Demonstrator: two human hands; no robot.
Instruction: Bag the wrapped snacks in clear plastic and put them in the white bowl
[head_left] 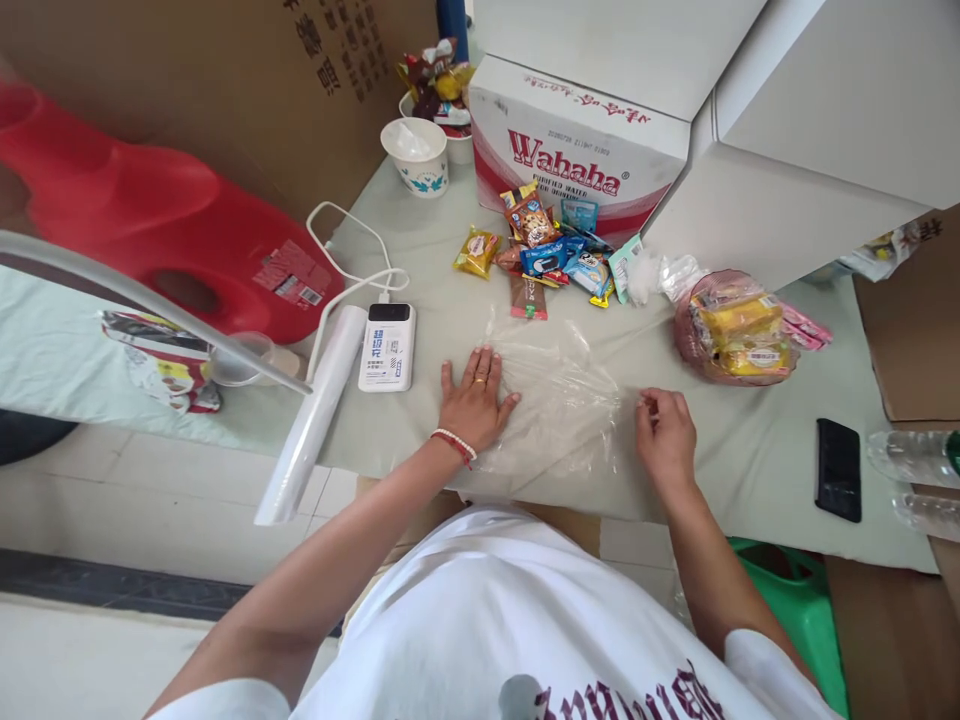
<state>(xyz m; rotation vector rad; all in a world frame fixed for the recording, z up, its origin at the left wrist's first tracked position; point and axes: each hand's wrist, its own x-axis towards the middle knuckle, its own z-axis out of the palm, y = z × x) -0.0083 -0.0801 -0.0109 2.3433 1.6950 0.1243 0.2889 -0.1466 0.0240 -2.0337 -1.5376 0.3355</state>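
Note:
A thin clear plastic bag [559, 410] lies wrinkled and flattened on the cloth-covered table in front of me. My left hand [474, 405] rests palm down on its left side, fingers stretched out, a ring on one finger and bracelets at the wrist. Just beyond the bag's right edge is my right hand [666, 435], with its fingers curled in and pressed together. Creases in the plastic run towards that hand, but whatever the fingertips hold is hidden. Ahead of the bag sits a pile of wrapped snacks [547, 250].
Left of me are a white power bank [387, 350] with a cable, a roll of clear plastic [315, 415] and a red jug [187, 220]. Paper cups [416, 160] and a Wahaha carton [577, 150] stand behind. A snack bowl [686, 345] and phone [838, 470] are right.

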